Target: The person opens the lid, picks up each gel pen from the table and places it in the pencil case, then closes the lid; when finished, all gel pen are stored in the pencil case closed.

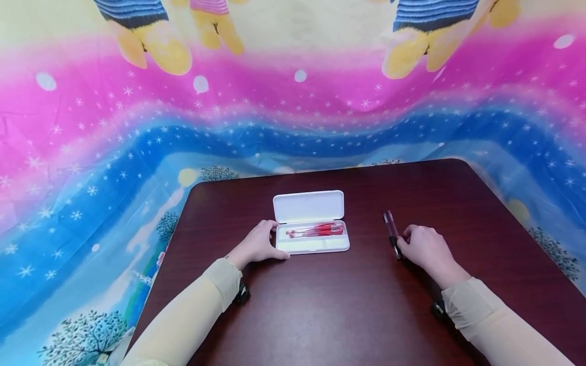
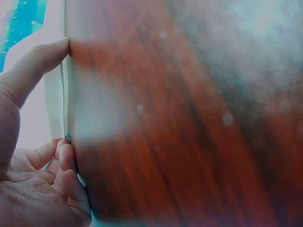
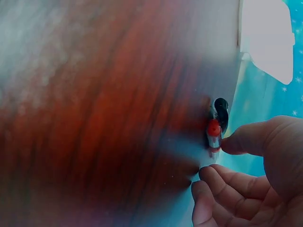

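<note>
Head & wrist views of a two-handed setup on a dark reddish-brown tabletop [image 1: 320,310]. A white pencil case [image 1: 299,245] sits opened approx. mid-table, its lid [image 1: 309,206] tipped back on the far side; several red pens [image 1: 316,231] lie crosswise in the rear compt. The L. hand [image 1: 257,245] holds the case's left end, thumb at the near corner & bent fingers at the far corner, spread abt. the depth of the tray. To the right, well apart from the case, two pens lie side by side on the table: a black pen [image 3: 220,108] and a red-ended pen [image 3: 214,132]. The R. hand [image 1: 427,249] is at these two, its thumb tip touching the red-ended one; the fingers are curved w/ a small gap btwn thumb & nearest visible fingertip, but whether it pinches either pen cannot be told. Behind: a printed cloth [image 1: 297,117], pink & blue w/ snowflakes.
</note>
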Demonstrator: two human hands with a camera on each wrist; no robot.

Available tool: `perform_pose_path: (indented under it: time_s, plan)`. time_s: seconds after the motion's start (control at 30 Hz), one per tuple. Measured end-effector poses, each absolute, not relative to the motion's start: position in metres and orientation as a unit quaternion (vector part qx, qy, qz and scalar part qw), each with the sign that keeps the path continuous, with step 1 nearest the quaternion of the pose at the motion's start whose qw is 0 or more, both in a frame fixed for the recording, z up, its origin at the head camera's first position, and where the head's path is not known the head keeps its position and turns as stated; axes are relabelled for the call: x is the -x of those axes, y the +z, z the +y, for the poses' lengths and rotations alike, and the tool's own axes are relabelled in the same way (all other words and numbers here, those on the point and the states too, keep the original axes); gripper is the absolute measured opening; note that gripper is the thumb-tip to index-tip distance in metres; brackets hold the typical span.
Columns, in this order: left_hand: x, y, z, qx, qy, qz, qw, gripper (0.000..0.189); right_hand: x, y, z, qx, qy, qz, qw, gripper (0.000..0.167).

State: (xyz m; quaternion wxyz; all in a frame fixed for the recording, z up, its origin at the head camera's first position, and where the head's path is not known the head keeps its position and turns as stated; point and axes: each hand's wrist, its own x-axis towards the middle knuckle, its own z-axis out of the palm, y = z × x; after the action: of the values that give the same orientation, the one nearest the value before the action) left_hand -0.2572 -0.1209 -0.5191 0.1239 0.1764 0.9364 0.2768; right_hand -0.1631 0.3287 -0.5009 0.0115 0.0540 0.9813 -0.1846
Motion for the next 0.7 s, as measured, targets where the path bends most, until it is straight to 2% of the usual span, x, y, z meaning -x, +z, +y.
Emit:
perform_pose_path:
  time_s: [0.13,0.43,0.7]
  plan:
    - [0.26,-0.516,-0.122,-0.175,0.276,0.937,0.12,0.099,0.169,-0.498,0.327,-0.047,-0.177,0.983,-0.001,0.031]
    - [0.261,-0.514,-0.121,-0.176,0.286,0.934,0.122,0.099,0.17,-0.492,0.324,-0.058,-0.195,0.979,0.031,0.028]
    - [0.251,-0.519,-0.124,-0.179,0.285,0.933,0.13,0.098,0.161,-0.498,0.324,-0.068,-0.204,0.976,0.036,0.03]
